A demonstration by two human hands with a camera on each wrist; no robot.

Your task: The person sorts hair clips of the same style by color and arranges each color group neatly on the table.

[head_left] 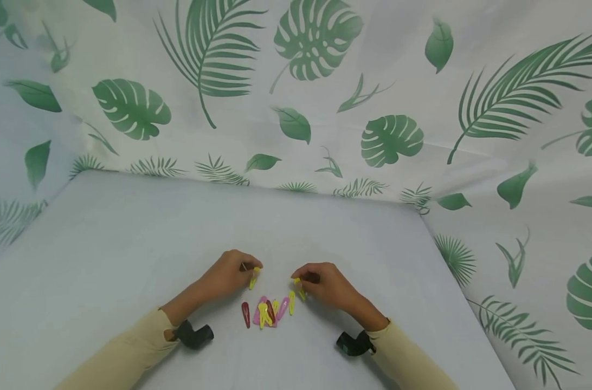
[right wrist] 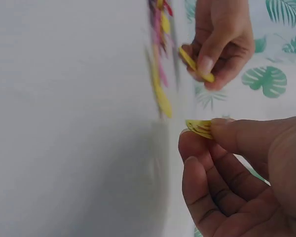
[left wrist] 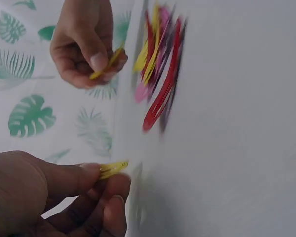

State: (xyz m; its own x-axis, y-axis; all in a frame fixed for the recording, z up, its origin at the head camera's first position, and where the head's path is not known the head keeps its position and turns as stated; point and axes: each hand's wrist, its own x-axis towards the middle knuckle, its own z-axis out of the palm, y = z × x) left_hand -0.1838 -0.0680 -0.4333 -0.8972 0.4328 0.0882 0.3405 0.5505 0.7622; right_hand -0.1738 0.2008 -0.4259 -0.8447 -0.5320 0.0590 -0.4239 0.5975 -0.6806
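My left hand pinches a yellow snap hair clip between thumb and forefinger, above the table. Opposite it, my right hand pinches another yellow snap hair clip the same way. Between and nearer than the two hands lies a small pile of hair clips in pink, yellow and dark red. A red clip lies at the pile's left side, while a yellow clip lies at its right, beside a pink clip.
A white-covered table spreads under the hands. Behind and beside it hangs a white cloth printed with green leaves. Black wrist cameras are strapped at both sleeves.
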